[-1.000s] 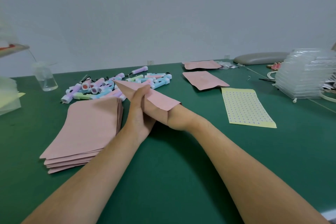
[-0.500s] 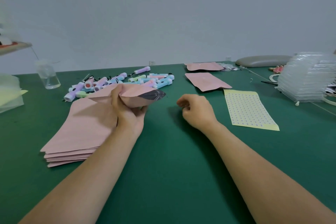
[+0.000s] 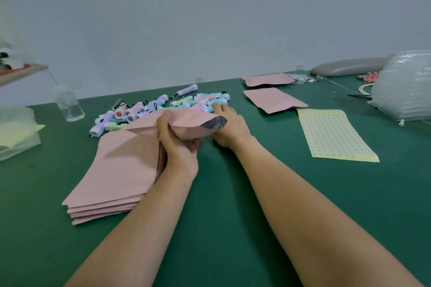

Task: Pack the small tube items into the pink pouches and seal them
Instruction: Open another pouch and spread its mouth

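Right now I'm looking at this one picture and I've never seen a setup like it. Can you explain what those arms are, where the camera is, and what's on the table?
There is no machine here. Those are a person's two bare arms, filmed by one wide-angle camera worn on the head, looking forward and down. The left hand grips a pink pouch, lifted with its mouth open toward the right. The right hand lies beside that mouth, fingers stretched toward a pile of small tubes in pastel colours; it holds nothing that I can see. On the green table there are also a stack of flat pouches on the left, two more pouches farther back, a yellow sticker sheet on the right and a clear bottle.
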`<state>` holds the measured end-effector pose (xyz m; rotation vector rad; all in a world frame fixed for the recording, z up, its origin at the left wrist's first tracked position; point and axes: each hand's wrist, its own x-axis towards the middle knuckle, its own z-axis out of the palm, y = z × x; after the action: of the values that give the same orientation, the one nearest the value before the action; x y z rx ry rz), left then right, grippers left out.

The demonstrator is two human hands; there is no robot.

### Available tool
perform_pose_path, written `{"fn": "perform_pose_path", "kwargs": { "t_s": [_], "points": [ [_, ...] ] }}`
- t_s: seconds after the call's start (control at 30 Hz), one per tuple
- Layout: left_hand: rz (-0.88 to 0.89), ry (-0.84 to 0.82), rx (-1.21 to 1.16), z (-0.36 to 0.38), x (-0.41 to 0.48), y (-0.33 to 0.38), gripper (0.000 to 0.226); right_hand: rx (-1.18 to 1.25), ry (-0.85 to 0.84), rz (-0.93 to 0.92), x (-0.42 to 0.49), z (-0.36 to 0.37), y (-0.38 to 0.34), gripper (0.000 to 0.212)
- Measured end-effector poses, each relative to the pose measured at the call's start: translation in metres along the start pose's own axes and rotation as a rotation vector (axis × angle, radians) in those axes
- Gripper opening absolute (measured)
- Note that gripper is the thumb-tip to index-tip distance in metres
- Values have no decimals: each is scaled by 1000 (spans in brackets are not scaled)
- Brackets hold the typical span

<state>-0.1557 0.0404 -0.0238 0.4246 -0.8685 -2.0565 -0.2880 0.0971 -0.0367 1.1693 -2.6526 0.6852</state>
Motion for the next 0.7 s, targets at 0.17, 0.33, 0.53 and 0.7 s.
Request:
{"fn": "perform_pose_path", "kwargs": {
  "t_s": [0.17,0.33,0.53,0.7],
  "points": [
    [41,-50,-3,-1,3,-4,29,-99,68,-261,21,8,-5,50],
    [32,-49,10,3,3,-4,28,-326,-76,-311,43,13,0,61],
    [59,-80,62,5,0,-1,25,-213,36,-214,42,13,0,37],
    [58,-71,74,7,-6,4,23,-218,35,-72,28,6,8,35]
  ]
}}
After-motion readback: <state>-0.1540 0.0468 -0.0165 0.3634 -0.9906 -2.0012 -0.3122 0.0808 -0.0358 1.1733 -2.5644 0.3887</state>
